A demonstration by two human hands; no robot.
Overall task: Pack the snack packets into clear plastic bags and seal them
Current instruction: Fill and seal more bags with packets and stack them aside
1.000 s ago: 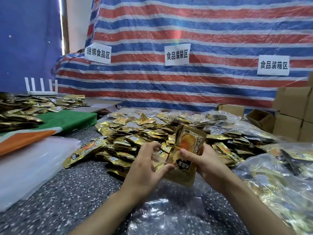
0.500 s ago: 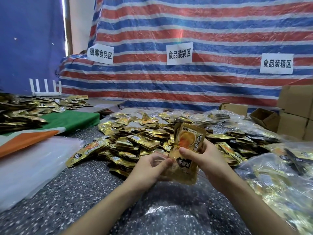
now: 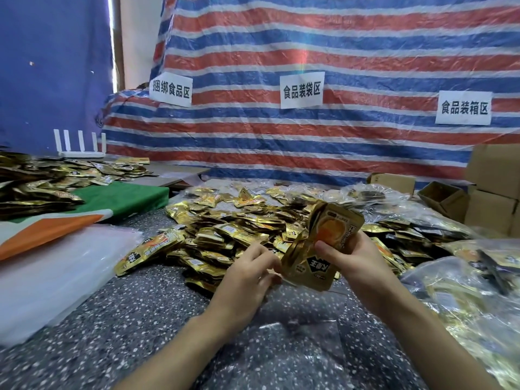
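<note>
Step in hand: collecting a count of packets, bagging not yet begun. Right hand (image 3: 357, 263) gripped a small held stack (image 3: 318, 249) of gold snack packets, thumb across the front, stack upright and lifted over the near edge of the loose pile (image 3: 225, 232). Left hand (image 3: 247, 271) had its fingers curled at the stack's lower left edge and looked to be pinching it, probably squaring or counting; contact partly hidden by the knuckles. Clear bag (image 3: 295, 347) lay flat on the counter (image 3: 140, 319) on the wearer's side of the pile, below both hands, seemingly empty. Filled bags (image 3: 464, 291) sat right of the pile, spare clear bags (image 3: 56, 271) left of it.

Next move, as a judgement: even up the stack, free the left hand to open the bag mouth, slide the stack in with the right. Slippery foil could fan or drop; film mouth may cling shut.

Versus a second earlier: the left hand's fingers were spread wide by the stack then, and were bunched at its edge now. Stack fanned more at the top, back packet showing. Its place against the pile hardly changed
</note>
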